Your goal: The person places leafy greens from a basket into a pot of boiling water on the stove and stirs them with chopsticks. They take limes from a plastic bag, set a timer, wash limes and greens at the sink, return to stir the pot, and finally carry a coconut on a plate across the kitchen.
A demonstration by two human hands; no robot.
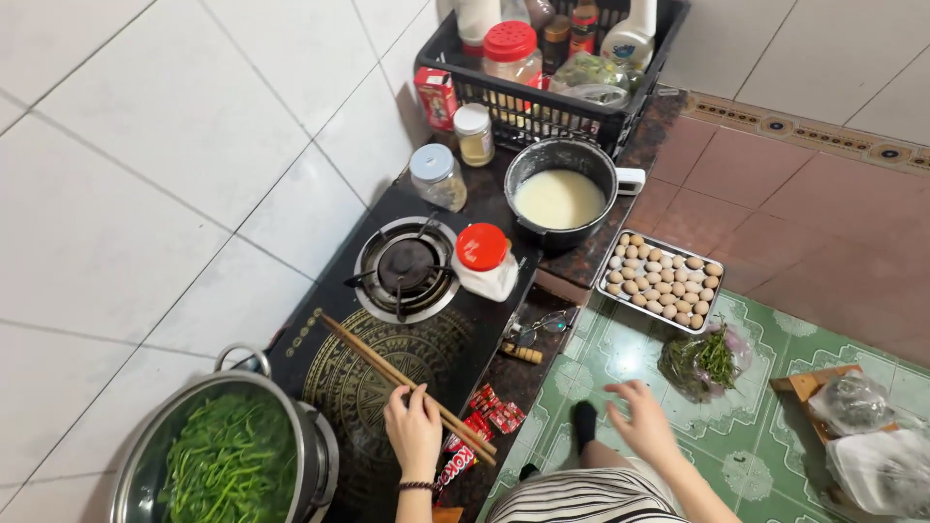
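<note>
Left hand (pixel 414 426) grips a pair of long wooden chopsticks (pixel 407 380) that lie slanted across the black gas stove (pixel 387 368), just right of the steel pot of green vegetables (pixel 228 460) and below the empty burner (pixel 405 268) and a red-capped white container (pixel 484 260). Further right, the right hand (pixel 643 422) hovers open with fingers spread over the green patterned floor (pixel 620 349), holding nothing, near a tray of small eggs (pixel 662 281) and a bag of herbs (pixel 704 362).
</note>
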